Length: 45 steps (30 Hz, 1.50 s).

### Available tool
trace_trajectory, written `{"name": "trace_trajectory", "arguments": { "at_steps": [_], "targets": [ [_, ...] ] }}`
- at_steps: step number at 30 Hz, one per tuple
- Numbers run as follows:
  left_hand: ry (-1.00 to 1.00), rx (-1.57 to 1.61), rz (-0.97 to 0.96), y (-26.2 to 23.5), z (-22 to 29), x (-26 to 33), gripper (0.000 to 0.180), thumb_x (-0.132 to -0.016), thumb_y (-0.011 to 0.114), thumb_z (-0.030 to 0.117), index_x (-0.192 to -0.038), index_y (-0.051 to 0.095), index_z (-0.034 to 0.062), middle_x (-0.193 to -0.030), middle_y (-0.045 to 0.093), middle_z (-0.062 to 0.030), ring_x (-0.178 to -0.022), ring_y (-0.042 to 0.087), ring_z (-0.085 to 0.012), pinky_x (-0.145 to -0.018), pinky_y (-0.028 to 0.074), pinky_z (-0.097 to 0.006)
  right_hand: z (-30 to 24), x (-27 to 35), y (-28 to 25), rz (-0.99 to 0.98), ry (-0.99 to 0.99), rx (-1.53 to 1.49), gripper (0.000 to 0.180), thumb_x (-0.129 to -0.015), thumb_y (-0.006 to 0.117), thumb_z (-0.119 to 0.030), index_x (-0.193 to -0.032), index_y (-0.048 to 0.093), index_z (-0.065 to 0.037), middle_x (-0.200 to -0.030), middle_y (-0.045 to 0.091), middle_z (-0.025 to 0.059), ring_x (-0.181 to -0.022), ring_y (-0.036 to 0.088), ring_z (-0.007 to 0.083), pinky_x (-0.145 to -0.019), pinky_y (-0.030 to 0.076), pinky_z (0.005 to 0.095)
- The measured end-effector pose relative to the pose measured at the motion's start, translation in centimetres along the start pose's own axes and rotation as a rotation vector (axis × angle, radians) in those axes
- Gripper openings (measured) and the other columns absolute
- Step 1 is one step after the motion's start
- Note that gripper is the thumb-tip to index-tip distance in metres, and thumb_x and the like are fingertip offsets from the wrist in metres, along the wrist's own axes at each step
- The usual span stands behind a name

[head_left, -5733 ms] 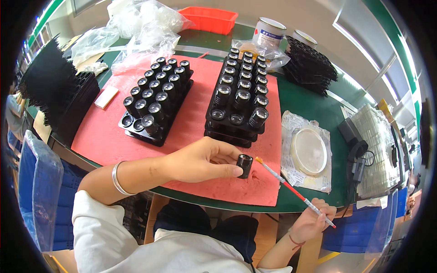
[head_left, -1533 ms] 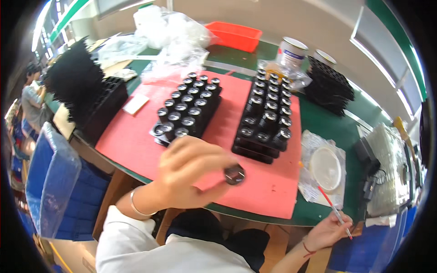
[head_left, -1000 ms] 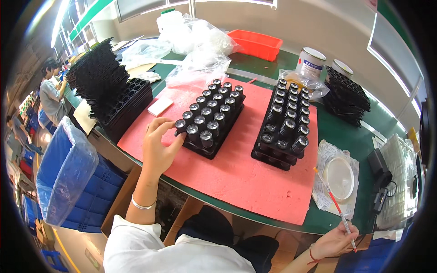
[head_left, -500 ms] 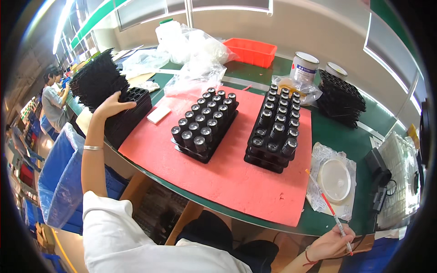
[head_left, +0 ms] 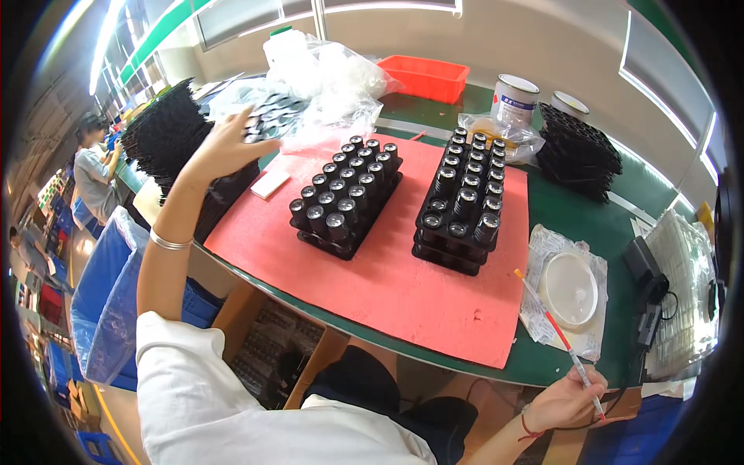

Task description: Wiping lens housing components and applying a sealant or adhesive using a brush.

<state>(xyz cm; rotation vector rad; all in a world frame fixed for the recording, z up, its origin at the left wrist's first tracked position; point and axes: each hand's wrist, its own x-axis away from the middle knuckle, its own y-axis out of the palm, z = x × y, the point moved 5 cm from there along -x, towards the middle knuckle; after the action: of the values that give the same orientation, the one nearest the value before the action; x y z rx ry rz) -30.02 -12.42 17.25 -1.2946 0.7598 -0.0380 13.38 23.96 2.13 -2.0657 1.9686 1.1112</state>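
Observation:
My left hand [head_left: 221,151] is raised over the far left of the table, thumb and fingers around a blurred tray with round holes [head_left: 275,116]. Beside its wrist stand stacks of black trays [head_left: 167,132]. Down at the near right, my right hand [head_left: 570,399] grips a thin brush [head_left: 559,332] with a red and white handle, its orange tip pointing up and away. Black cylinders with shiny tops stand upright in a black tray [head_left: 341,249] mid-mat. To its right is another black tray [head_left: 453,260] of such cylinders, a few sitting lower than others.
A pink mat [head_left: 372,302] covers the table's middle, with a white block [head_left: 270,184] on it. Behind are plastic bags [head_left: 333,85], a red bin [head_left: 426,77], a can [head_left: 514,101] and more black trays [head_left: 577,147]. A white lid [head_left: 570,288] lies right. A bagged blue bin [head_left: 108,294] stands left.
My left hand has lifted from the tray stack, moving right and away with a holed tray. My right hand still holds the brush and has barely shifted.

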Motion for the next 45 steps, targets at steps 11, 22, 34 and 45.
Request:
{"name": "trace_trajectory", "arguments": {
  "at_steps": [11, 22, 34, 45],
  "targets": [
    [0.107, -0.219, -0.382, 4.0, 15.5, -1.6, 0.090, -0.069, 0.055, 0.070, -0.105, 0.052, -0.0127, -0.087, 0.063, -0.0287, -0.086, 0.063, -0.0394, -0.079, 0.049, -0.041, 0.2, -0.1, -0.6, -0.006, 0.049, -0.046, 0.034, -0.098, 0.037, -0.031, -0.077, 0.042, -0.004, -0.073, 0.038, 0.0041, -0.069, 0.038, 0.0135, -0.063, 0.031, 0.0262],
    [0.121, -0.224, -0.395, 5.5, 15.8, -1.5, 0.083, -0.070, 0.054, 0.067, -0.105, 0.056, -0.0076, -0.086, 0.063, -0.0276, -0.084, 0.063, -0.0380, -0.079, 0.048, -0.041, -0.4, -0.2, 0.1, -0.028, 0.010, -0.010, 0.034, -0.098, 0.037, -0.031, -0.077, 0.041, -0.004, -0.070, 0.038, 0.0051, -0.066, 0.037, 0.0132, -0.062, 0.030, 0.0258],
    [0.160, -0.249, -0.455, 6.0, 15.7, -2.0, 0.085, -0.068, 0.053, 0.069, -0.114, 0.053, -0.0032, -0.082, 0.063, -0.0280, -0.082, 0.062, -0.0403, -0.077, 0.048, -0.041, -0.3, -0.1, 0.1, -0.027, 0.031, -0.065, 0.033, -0.098, 0.036, -0.030, -0.078, 0.041, -0.004, -0.068, 0.034, 0.0040, -0.064, 0.031, 0.0120, -0.059, 0.026, 0.0258],
    [0.131, -0.205, -0.535, 6.1, 15.4, -2.7, 0.092, -0.064, 0.055, 0.073, -0.120, 0.051, -0.0004, -0.092, 0.062, -0.0298, -0.091, 0.060, -0.0417, -0.082, 0.047, -0.041, 0.4, -0.1, -0.8, -0.043, 0.048, -0.092, 0.032, -0.098, 0.038, -0.029, -0.079, 0.040, -0.005, -0.079, 0.037, 0.0049, -0.072, 0.036, 0.0125, -0.063, 0.030, 0.0235]
  ]
}}
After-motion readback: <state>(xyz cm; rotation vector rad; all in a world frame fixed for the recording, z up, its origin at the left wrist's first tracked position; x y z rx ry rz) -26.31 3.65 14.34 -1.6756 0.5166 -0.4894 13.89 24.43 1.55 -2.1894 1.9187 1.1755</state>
